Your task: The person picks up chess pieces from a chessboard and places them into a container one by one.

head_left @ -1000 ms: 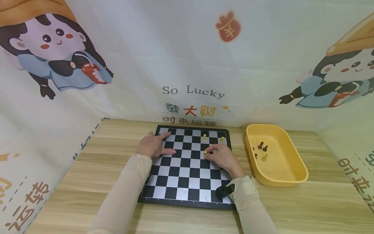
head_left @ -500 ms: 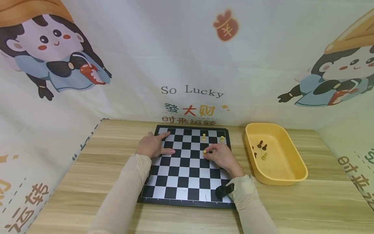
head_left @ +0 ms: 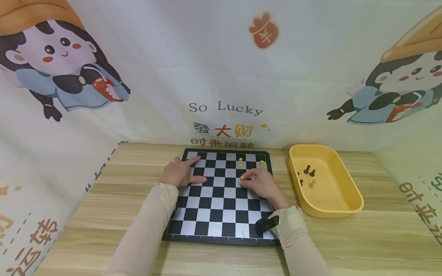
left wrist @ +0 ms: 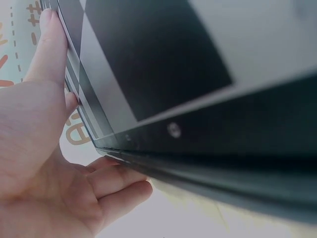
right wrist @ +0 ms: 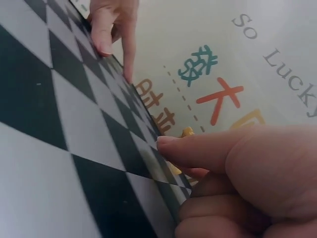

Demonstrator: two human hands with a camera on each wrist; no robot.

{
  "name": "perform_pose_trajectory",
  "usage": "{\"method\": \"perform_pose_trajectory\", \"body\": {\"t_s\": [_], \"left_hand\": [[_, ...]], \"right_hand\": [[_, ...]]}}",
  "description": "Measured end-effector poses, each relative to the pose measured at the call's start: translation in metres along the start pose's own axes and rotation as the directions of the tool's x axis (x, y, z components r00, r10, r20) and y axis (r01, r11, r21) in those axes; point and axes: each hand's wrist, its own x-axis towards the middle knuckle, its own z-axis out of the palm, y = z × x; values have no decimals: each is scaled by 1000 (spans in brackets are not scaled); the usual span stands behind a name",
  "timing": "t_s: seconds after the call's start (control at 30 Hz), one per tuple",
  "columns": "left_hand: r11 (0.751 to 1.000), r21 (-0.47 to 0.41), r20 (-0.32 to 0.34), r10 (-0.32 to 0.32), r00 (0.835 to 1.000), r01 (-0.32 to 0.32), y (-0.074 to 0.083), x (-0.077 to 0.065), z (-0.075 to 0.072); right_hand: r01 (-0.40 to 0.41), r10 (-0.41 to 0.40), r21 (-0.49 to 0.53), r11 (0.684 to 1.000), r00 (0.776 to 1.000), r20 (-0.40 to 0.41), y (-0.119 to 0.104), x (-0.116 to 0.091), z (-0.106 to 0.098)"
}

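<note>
A black-and-white chessboard [head_left: 218,193] lies flat on the wooden table. My left hand [head_left: 177,172] rests at its left edge, thumb and index finger stretched out over the squares. The left wrist view shows the other fingers [left wrist: 121,181] loosely bent against the board's side. Over the right half of the board, my right hand [head_left: 263,184] pinches a small yellow chess piece [head_left: 242,178] between thumb and index finger, its lower part mostly hidden by the fingers. Two more yellow chess pieces, one upright [head_left: 240,161] and another near the right edge [head_left: 262,163], stand farther back.
Right of the board stands a yellow plastic tub [head_left: 340,191]. Inside it lie several dark chess pieces [head_left: 307,169] and a yellow one [head_left: 312,184]. A printed cloth [head_left: 155,88] hangs behind the table [head_left: 103,199] and along both sides.
The head view has shifted slightly. Both hands keep their places, the right one still pinching the yellow chess piece on the same part of the board.
</note>
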Motion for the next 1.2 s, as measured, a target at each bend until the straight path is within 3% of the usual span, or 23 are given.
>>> {"method": "perform_pose_trajectory", "body": {"t_s": [0.27,0.43,0.63,0.97,1.2], "left_hand": [[1000,19,-27,21,999,-21,-1,0,2],[1000,14,-20,24,1000,-24,-1,0,2],[1000,12,-6,1,1000,-1,-2,3,4],[1000,13,-21,14,1000,-14,-2,1,2],[1000,11,-28,20,999,-20,-3,0,2]], "right_hand": [[60,-60,8,998,997,-49,-6,-5,-19],[49,-51,-31,998,996,-68,-17,-18,-38],[40,-39,11,999,995,-92,-26,-30,-59],[-6,14,67,998,993,-121,-19,-41,-88],[4,7,74,997,988,-154,-12,-45,-98]]}}
